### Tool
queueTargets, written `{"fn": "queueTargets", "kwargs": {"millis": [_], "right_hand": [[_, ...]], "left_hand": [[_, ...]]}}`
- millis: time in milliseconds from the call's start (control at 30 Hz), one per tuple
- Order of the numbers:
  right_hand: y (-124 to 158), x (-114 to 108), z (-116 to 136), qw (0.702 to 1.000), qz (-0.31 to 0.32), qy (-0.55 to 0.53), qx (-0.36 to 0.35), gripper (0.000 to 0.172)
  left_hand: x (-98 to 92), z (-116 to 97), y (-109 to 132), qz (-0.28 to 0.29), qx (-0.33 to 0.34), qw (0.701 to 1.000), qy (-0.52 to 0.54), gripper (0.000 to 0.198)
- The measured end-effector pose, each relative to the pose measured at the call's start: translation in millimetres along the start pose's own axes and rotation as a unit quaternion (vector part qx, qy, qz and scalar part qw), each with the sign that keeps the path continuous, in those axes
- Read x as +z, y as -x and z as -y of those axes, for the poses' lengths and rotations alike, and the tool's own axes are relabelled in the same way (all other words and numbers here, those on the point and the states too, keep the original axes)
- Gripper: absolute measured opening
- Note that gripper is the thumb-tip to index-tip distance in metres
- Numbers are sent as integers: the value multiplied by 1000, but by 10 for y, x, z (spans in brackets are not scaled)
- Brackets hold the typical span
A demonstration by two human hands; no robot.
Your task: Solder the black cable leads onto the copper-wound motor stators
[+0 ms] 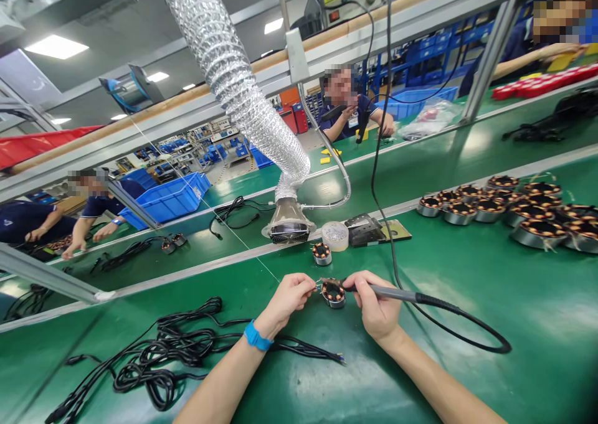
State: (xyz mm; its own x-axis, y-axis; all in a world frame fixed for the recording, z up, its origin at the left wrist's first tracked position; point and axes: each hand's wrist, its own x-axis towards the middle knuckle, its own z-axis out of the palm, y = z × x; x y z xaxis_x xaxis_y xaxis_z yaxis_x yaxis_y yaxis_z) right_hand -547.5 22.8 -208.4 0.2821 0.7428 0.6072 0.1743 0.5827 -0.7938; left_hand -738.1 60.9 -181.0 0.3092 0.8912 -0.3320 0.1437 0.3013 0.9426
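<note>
My right hand (376,302) grips a soldering iron (390,292) by its grey handle, fingers closed around it. The iron's tip reaches the top of a small motor stator (333,294) with copper windings, which rests on the green bench. On the stator's left side, my left hand (294,293) is pinched shut at its thin wire ends. A fine solder wire (252,253) runs down from a spool (129,91) into this hand. A blue wristband (258,335) circles my left wrist. Just behind sits a second stator (322,254).
Black cables (172,355) lie coiled at the left. Several stators (527,209) crowd the right side. A fume extractor hood (288,221) hangs from a silver duct, beside a round white tub (335,236) and a dark metal block (367,230). Co-workers sit across the line.
</note>
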Motion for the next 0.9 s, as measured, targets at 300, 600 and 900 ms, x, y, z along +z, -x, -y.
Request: {"fn": "queueTargets", "kwargs": {"millis": [300,600,900], "right_hand": [[-70,24,120,994,47,80,-58,28],[-108,122,115,980,109,115,-117,17],[-100,163,18,976,166,94,-106,32]], "left_hand": [[-2,17,-6,-5,3,1000,-3,32],[9,-27,4,-4,6,1000,-15,33],[5,-32,6,-4,40,999,-30,33]]}}
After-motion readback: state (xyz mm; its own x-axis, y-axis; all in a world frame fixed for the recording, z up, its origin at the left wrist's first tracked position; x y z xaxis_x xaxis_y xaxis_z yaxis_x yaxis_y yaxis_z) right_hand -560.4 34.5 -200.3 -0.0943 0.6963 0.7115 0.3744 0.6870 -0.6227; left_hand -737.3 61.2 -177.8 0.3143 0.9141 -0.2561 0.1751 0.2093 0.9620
